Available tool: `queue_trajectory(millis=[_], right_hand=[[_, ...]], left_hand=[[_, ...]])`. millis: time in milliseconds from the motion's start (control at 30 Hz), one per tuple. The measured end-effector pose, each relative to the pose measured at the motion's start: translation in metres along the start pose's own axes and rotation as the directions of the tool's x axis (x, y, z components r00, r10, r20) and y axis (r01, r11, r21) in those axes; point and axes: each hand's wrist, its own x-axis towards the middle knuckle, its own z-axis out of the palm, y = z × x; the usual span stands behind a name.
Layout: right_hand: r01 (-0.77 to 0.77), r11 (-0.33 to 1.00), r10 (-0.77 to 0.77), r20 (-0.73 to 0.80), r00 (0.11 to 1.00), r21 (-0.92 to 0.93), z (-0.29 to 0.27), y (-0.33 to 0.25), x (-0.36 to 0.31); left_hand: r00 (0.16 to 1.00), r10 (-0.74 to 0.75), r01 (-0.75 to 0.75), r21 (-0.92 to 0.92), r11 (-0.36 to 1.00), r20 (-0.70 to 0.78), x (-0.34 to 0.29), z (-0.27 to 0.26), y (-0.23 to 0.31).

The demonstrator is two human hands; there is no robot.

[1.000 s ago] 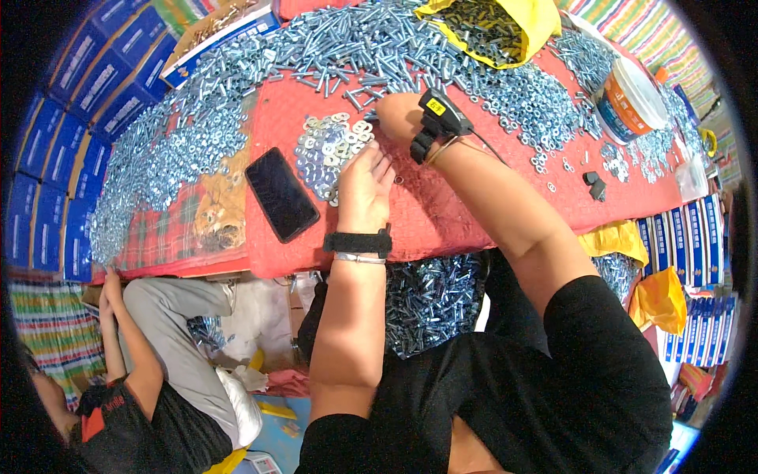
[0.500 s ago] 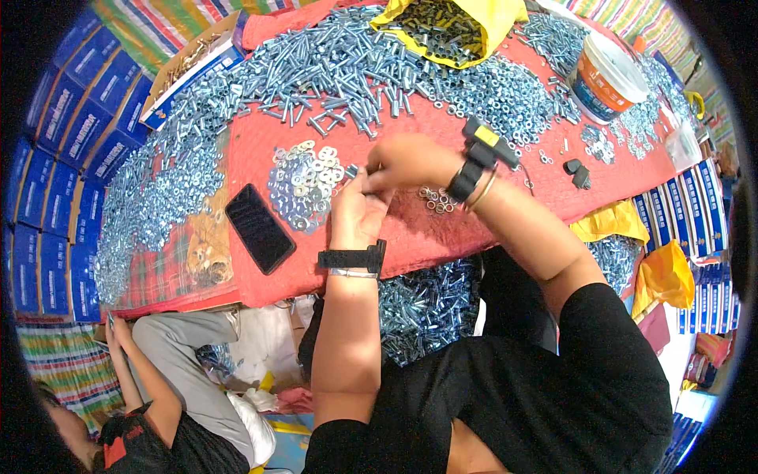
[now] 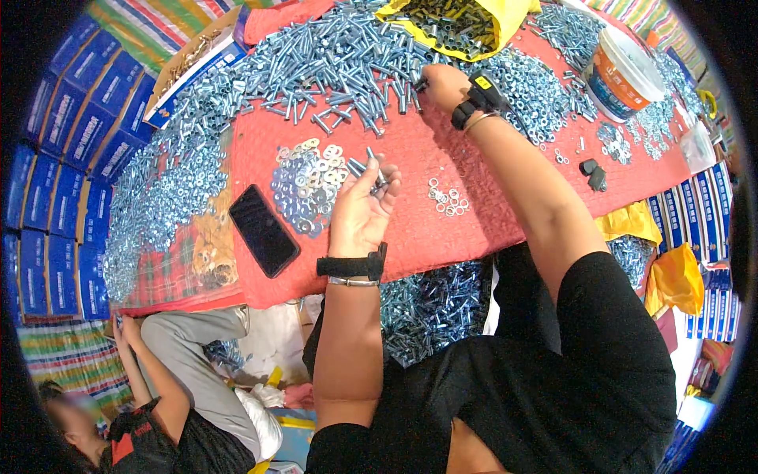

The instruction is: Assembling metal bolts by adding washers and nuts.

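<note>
Several silver bolts (image 3: 360,167) lie in my left hand (image 3: 363,207), palm up with its fingers curled round them. It hovers beside a heap of flat washers (image 3: 304,186) on the red cloth. Farther off, my right hand (image 3: 444,87) reaches to the near edge of a big pile of loose bolts (image 3: 339,67). Its fingertips are pinched together at a small dark piece too hidden to name. A small group of ring washers (image 3: 448,197) rests to the right of my left hand.
A black phone (image 3: 264,231) lies left of the washers. Beyond are a yellow bag (image 3: 513,20) of dark metal sleeves, a heap of nuts (image 3: 537,99) and a plastic bucket (image 3: 624,79). Blue boxes (image 3: 75,166) are stacked at left. A seated person (image 3: 150,419) is at lower left.
My right hand has left my left hand and moved away to the bolt pile. The left hand has turned more open, showing the bolts in it.
</note>
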Motion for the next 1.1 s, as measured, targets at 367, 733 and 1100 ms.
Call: queue_trajectory(millis=[367,733,1100], right_hand=[[-0.501,0.11,-0.11,0.511,0.852,0.859,-0.062,-0.044,-0.06],[-0.446,0.136,-0.15,0.463,0.874,0.885,-0.08,-0.077,-0.081],[-0.451,0.176,-0.079,0.469,0.88,0.875,-0.076,-0.08,-0.089]], left_hand=[[0.997,0.029,0.003,0.4,0.916,-0.074,-0.012,0.023,-0.001],[0.998,0.028,0.011,0.543,0.84,-0.063,-0.014,0.029,-0.007],[0.991,0.061,0.022,0.599,0.801,-0.118,-0.015,0.03,-0.006]])
